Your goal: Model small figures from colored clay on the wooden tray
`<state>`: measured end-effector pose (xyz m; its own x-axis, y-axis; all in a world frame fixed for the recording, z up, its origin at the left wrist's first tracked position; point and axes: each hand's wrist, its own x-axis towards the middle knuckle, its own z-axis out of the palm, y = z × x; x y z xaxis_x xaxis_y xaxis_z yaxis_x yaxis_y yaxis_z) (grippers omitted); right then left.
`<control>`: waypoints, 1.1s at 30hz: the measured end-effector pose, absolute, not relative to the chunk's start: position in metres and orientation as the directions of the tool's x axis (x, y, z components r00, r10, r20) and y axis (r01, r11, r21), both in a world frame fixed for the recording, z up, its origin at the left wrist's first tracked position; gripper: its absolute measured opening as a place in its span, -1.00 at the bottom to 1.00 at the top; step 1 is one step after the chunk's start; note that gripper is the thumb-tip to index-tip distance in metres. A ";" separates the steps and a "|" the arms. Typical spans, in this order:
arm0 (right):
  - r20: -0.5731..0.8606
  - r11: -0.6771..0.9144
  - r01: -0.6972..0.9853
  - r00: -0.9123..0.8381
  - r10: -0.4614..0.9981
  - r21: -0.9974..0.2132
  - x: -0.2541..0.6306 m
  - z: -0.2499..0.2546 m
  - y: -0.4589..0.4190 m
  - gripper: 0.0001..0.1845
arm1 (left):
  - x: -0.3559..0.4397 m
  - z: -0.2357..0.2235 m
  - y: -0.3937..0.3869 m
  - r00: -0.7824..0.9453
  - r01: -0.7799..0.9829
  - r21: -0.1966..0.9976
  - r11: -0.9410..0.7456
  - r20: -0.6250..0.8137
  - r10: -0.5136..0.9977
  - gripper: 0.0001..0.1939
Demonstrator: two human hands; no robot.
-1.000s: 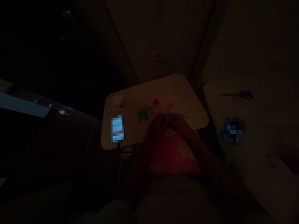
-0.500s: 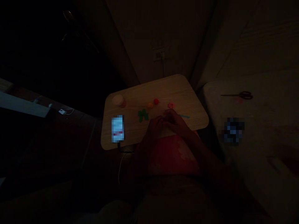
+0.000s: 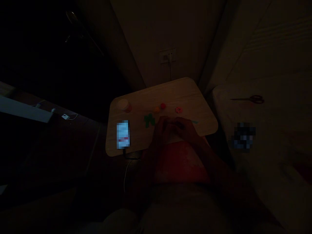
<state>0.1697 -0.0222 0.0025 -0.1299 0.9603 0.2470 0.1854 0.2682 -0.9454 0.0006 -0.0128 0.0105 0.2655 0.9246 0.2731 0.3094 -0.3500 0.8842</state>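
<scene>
Over the near edge of the light wooden lap surface (image 3: 170, 92), the left hand (image 3: 162, 129) and right hand (image 3: 184, 127) meet fingertip to fingertip, each grip curled inward; in the dark I cannot tell whether anything is pinched between them. Just beyond the left hand lies a green leaf-shaped clay piece (image 3: 149, 120). Farther back on the surface sit a small orange ball (image 3: 156, 110), a red ball (image 3: 162, 106) and a pink flower-like piece (image 3: 178, 110) (all well apart from the fingers). A lit phone (image 3: 123, 134) rests at the surface's left edge.
</scene>
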 end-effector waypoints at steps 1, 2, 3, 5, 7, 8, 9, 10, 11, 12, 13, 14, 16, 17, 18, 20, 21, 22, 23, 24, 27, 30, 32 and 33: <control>0.246 0.269 0.197 -0.131 0.960 -0.943 0.169 0.003 -0.022 -0.78 | 0.001 0.011 -0.013 0.290 0.318 0.873 -0.370 0.282 0.915 -0.63; 0.244 0.266 0.210 -0.127 0.961 -0.941 0.169 0.003 -0.021 -0.78 | 0.001 0.012 -0.014 0.319 0.327 0.861 -0.390 0.288 0.903 -0.62; 0.238 0.259 0.223 -0.118 0.964 -0.940 0.169 0.002 -0.020 -0.77 | 0.002 0.013 -0.015 0.346 0.333 0.850 -0.408 0.292 0.892 -0.63; 0.218 0.236 0.245 -0.098 0.971 -0.941 0.169 0.001 -0.019 -0.73 | 0.003 0.013 -0.016 0.380 0.338 0.838 -0.429 0.295 0.877 -0.66; 0.199 0.216 0.258 -0.091 0.976 -0.942 0.169 0.000 -0.018 -0.66 | 0.004 0.013 -0.016 0.388 0.347 0.833 -0.431 0.291 0.875 -0.69; 0.191 0.209 0.263 -0.094 0.977 -0.942 0.169 -0.001 -0.017 -0.63 | 0.005 0.013 -0.016 0.391 0.353 0.830 -0.433 0.289 0.874 -0.71; 0.183 0.204 0.267 -0.102 0.978 -0.942 0.169 0.000 -0.017 -0.61 | 0.005 0.013 -0.016 0.392 0.358 0.826 -0.435 0.290 0.873 -0.73; 0.176 0.200 0.271 -0.110 0.978 -0.942 0.169 0.000 -0.017 -0.58 | 0.004 0.012 -0.015 0.391 0.364 0.823 -0.436 0.290 0.873 -0.75; 0.169 0.196 0.275 -0.119 0.978 -0.941 0.168 0.001 -0.017 -0.56 | 0.004 0.011 -0.014 0.390 0.368 0.821 -0.436 0.289 0.874 -0.77; 0.166 0.195 0.280 -0.124 0.978 -0.940 0.168 0.003 -0.017 -0.54 | 0.004 0.010 -0.013 0.388 0.372 0.821 -0.434 0.288 0.876 -0.78; 0.163 0.194 0.283 -0.128 0.978 -0.939 0.168 0.004 -0.018 -0.52 | 0.003 0.009 -0.012 0.382 0.376 0.821 -0.429 0.284 0.880 -0.79; 0.162 0.194 0.287 -0.132 0.978 -0.938 0.168 0.005 -0.018 -0.51 | 0.003 0.008 -0.012 0.375 0.383 0.822 -0.420 0.277 0.885 -0.79; 0.166 0.199 0.295 -0.134 0.977 -0.934 0.167 0.007 -0.019 -0.51 | 0.002 0.007 -0.011 0.364 0.399 0.822 -0.407 0.265 0.893 -0.77; 0.170 0.203 0.297 -0.133 0.976 -0.933 0.167 0.007 -0.019 -0.51 | 0.002 0.006 -0.011 0.362 0.405 0.820 -0.404 0.262 0.894 -0.75; 0.175 0.207 0.297 -0.133 0.976 -0.932 0.167 0.007 -0.019 -0.52 | 0.002 0.006 -0.011 0.365 0.408 0.820 -0.401 0.257 0.895 -0.73; 0.188 0.223 0.297 -0.144 0.972 -0.928 0.167 0.006 -0.019 -0.52 | 0.002 0.006 -0.011 0.368 0.403 0.827 -0.391 0.245 0.897 -0.68; 0.198 0.237 0.296 -0.155 0.968 -0.925 0.168 0.006 -0.020 -0.52 | 0.002 0.006 -0.010 0.360 0.397 0.834 -0.382 0.241 0.901 -0.65; 0.213 0.255 0.293 -0.170 0.962 -0.922 0.168 0.005 -0.020 -0.53 | 0.001 0.006 -0.010 0.345 0.391 0.843 -0.369 0.238 0.908 -0.62; 0.230 0.277 0.285 -0.187 0.955 -0.918 0.168 0.005 -0.020 -0.57 | 0.001 0.006 -0.010 0.328 0.384 0.853 -0.355 0.233 0.915 -0.59; 0.249 0.298 0.273 -0.200 0.948 -0.915 0.169 0.005 -0.020 -0.62 | 0.001 0.007 -0.009 0.312 0.375 0.862 -0.341 0.229 0.922 -0.56; 0.294 0.348 0.240 -0.235 0.926 -0.906 0.169 0.004 -0.021 -0.74 | 0.001 0.008 -0.008 0.298 0.345 0.887 -0.308 0.208 0.932 -0.51; 0.318 0.382 0.242 -0.263 0.911 -0.892 0.169 0.005 -0.022 -0.78 | 0.002 0.008 -0.008 0.276 0.318 0.906 -0.280 0.195 0.941 -0.48; 0.336 0.403 0.253 -0.271 0.902 -0.880 0.169 0.006 -0.022 -0.80 | 0.002 0.006 -0.008 0.243 0.312 0.911 -0.271 0.199 0.949 -0.46; 0.342 0.411 0.257 -0.275 0.899 -0.875 0.169 0.006 -0.022 -0.80 | 0.002 0.005 -0.009 0.234 0.316 0.908 -0.275 0.207 0.950 -0.46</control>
<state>0.1688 -0.0225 0.0056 -0.2746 0.8986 0.3422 0.2567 0.4114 -0.8745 0.0021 -0.0089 0.0054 0.2340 0.9500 0.2069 0.3155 -0.2755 0.9081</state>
